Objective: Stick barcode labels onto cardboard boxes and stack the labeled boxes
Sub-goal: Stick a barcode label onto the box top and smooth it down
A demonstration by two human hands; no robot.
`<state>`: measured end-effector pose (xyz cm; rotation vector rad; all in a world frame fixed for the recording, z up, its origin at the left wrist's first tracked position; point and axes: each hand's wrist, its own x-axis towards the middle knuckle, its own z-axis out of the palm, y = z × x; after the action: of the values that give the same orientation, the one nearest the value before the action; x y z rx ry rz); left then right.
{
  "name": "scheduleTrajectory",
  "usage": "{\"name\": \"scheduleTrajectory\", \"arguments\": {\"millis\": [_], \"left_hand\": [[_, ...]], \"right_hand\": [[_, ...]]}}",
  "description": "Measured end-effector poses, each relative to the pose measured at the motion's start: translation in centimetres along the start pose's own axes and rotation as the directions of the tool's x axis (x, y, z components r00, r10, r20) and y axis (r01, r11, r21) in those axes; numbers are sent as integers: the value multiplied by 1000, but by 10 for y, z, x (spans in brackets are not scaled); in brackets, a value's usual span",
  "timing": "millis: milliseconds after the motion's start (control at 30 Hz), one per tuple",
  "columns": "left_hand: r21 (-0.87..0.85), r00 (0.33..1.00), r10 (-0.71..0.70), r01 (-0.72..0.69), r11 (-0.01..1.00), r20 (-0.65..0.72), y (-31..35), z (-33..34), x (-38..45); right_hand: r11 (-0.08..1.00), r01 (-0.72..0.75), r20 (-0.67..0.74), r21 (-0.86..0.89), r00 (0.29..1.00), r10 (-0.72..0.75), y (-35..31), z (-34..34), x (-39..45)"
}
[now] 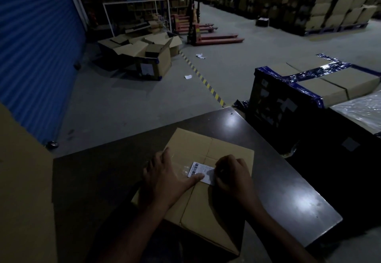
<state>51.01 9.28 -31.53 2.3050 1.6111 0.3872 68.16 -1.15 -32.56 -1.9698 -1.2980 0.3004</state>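
Head view, dim warehouse: a dark, glossy rectangular tabletop [278, 180] catches two patches of overhead light, and a closed brown cardboard box [206, 201] lies flat on it, turned at an angle to the table's edges, its long axis running from the near edge up and away. A small white rectangular barcode label [203, 172] sits on top of the box near the centre seam where the flaps meet; the label's long side runs across that seam, with the barcode end toward the person's left.

The left hand [165, 177] lies spread and flat on the box top, fingers straight, thumb stretched out onto the barcode end of the label. The right hand [232, 177], fingers curled, pinches the label's opposite end.

Beyond the box, a grey concrete floor [144, 102] carries a yellow-and-black striped line [203, 78] leading away from the table. Far past the box, to its left, a blue corrugated roller shutter [35, 46] fills the wall beside a heap of opened brown cartons [144, 52]. Red pallet jacks [208, 34] stand farther back. Right of the box sits a large carton bound with blue tape [321, 81], and tall stacks of brown boxes [309, 1] on pallets line the far right.
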Motion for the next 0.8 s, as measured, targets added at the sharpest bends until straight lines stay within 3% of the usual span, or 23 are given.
{"name": "scheduleTrajectory", "arguments": {"millis": [167,333,433,567,667,800], "left_hand": [[-1,1000,-10,10,1000,-6,0,0,0],[3,1000,-23,23,1000,15,2,-2,0],[-18,999,-35,35,999,14,3,-4,0],[-30,997,-73,74,997,29,7,-6,0],[-57,995,-94,95,994,11,6,-6,0],[-141,968,-226,240,960,107,-1,-16,-4]], "right_hand": [[999,15,-9,-44,1000,-16,-2,-1,0],[999,-36,-58,35,998,38,-7,-6,-8],[997,-63,-170,-54,984,53,-8,-2,-27],[984,-61,-213,-169,977,24,-16,7,-59],[982,-7,-189,-186,982,-29,-14,8,-60],[968,116,-52,-224,990,-131,-2,-4,-34]]}}
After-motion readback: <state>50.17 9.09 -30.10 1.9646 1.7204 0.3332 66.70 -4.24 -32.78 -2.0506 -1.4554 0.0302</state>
